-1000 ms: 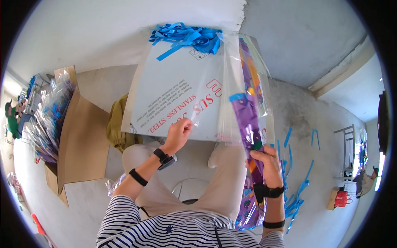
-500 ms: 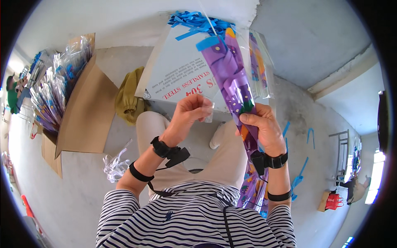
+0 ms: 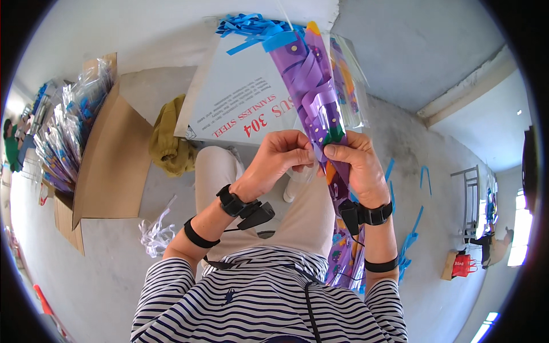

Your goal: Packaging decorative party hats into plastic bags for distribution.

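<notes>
While the right hand (image 3: 366,171) is clamped around the lower part of the purple patterned bundle (image 3: 309,80), thumb across its front, the left hand (image 3: 280,157) has thumb and fingertips pressed together at the bundle's left side, apparently on a scrap of clear film (image 3: 309,173). In the head view the bundle is held upright and slightly tilted, just beyond the near edge of the film-covered panel (image 3: 229,103), its top overlapping the blue strips (image 3: 246,26) heaped along the panel's far edge.

The step in hand looks like securing that film against the bundle. To do it well, the right thumb should keep the roll firm without crushing the folds, and the left fingers should lay the film flat, without tugging or creasing it.

The bundle is long and narrow, with overlapping purple folds, pale dots, green and orange patches, a yellow-orange tip and a blue band at the upper left. Glossy highlights suggest clear plastic around its lower part.
</notes>
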Motion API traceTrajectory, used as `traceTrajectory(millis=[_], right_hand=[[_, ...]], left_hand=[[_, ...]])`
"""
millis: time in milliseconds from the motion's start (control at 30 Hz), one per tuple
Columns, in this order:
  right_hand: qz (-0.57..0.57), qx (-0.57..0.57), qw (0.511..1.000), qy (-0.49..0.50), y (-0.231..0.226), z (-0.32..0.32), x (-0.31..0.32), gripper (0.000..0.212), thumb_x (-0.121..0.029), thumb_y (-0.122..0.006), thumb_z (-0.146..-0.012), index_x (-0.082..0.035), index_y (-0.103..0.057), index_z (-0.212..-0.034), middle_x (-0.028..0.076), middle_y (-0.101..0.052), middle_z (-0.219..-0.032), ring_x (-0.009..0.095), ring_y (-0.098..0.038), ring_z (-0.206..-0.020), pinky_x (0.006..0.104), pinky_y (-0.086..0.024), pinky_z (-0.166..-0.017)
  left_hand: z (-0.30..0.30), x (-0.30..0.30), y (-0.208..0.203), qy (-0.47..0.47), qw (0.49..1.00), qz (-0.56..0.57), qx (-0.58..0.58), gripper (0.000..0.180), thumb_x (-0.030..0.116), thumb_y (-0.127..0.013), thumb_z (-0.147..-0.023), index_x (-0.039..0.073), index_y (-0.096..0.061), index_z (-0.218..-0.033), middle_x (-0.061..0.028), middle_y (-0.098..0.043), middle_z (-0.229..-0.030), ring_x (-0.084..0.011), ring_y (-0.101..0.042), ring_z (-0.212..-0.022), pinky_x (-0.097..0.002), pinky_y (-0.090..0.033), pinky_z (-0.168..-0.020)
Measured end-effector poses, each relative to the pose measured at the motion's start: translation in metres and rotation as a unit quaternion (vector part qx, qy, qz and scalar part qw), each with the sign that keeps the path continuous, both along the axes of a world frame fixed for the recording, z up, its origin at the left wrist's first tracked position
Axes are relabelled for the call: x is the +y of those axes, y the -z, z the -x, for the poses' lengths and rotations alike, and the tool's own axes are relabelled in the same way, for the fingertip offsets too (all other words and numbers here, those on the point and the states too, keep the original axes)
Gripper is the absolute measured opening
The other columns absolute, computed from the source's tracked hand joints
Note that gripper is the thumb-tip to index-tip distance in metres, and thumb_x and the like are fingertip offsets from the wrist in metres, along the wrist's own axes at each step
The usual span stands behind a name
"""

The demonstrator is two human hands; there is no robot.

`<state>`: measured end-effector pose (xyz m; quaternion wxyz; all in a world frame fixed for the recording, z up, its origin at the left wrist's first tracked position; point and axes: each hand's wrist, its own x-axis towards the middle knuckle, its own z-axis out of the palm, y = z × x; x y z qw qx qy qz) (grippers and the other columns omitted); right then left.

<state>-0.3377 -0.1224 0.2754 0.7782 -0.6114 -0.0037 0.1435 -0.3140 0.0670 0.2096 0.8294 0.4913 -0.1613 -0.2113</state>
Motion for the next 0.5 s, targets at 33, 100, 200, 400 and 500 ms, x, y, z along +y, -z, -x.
traceTrajectory(millis=[33,100,200,400,500], right_hand=[[-0.002,-0.023,1.0,0.013,0.006,-0.004,-0.006,0.019,-0.006,-0.07,-0.083,0.004,-0.071,-0.099,0.009,-0.071,-0.085,0.017,-0.067,-0.069,0.0312,-0.057,-0.062],[-0.004,-0.031,0.999,0.03,0.009,-0.007,-0.015,0.016,-0.008,-0.071,-0.084,0.003,-0.071,-0.096,0.009,-0.07,-0.08,0.016,-0.067,-0.065,0.0308,-0.057,-0.062],[0.014,-0.004,0.999,0.034,0.002,-0.008,-0.024,0.013,-0.007,-0.07,-0.084,0.004,-0.07,-0.091,0.009,-0.069,-0.076,0.019,-0.067,-0.06,0.03,-0.056,-0.06],[0.031,-0.009,0.999,0.006,-0.015,0.002,-0.013,0.031,-0.003,-0.07,-0.083,0.004,-0.067,-0.113,0.006,-0.068,-0.082,0.012,-0.063,-0.061,0.0281,-0.056,-0.061],[0.026,-0.018,0.998,-0.059,-0.011,0.002,-0.008,0.034,-0.002,-0.071,-0.082,0.003,-0.067,-0.115,0.004,-0.067,-0.082,0.01,-0.062,-0.061,0.0266,-0.056,-0.062]], left_hand=[[-0.001,-0.001,0.002,0.003,1.0,0.001,0.001,0.007,0.008,-0.068,-0.09,0.002,-0.067,-0.091,-0.0017,-0.066,-0.081,-0.0079,-0.058,-0.071,-0.0236,-0.045,-0.065],[0.0,0.0,0.008,0.012,0.997,0.045,0.065,0.006,0.008,-0.067,-0.092,0.002,-0.066,-0.092,-0.0025,-0.066,-0.082,-0.0097,-0.058,-0.071,-0.0239,-0.045,-0.065],[-0.001,0.001,0.033,-0.004,0.99,0.092,0.106,0.006,0.007,-0.066,-0.093,0.003,-0.065,-0.09,-0.003,-0.064,-0.083,-0.011,-0.057,-0.071,-0.024,-0.045,-0.065],[-0.01,-0.006,0.025,-0.027,0.978,0.143,0.148,0.004,0.005,-0.064,-0.093,0.004,-0.062,-0.09,-0.0023,-0.062,-0.083,-0.0108,-0.056,-0.072,-0.0243,-0.043,-0.062],[-0.007,-0.016,0.009,0.034,0.968,0.149,0.199,0.009,0.004,-0.064,-0.089,0.004,-0.062,-0.099,-0.0021,-0.062,-0.086,-0.0101,-0.055,-0.071,-0.023,-0.042,-0.061]])
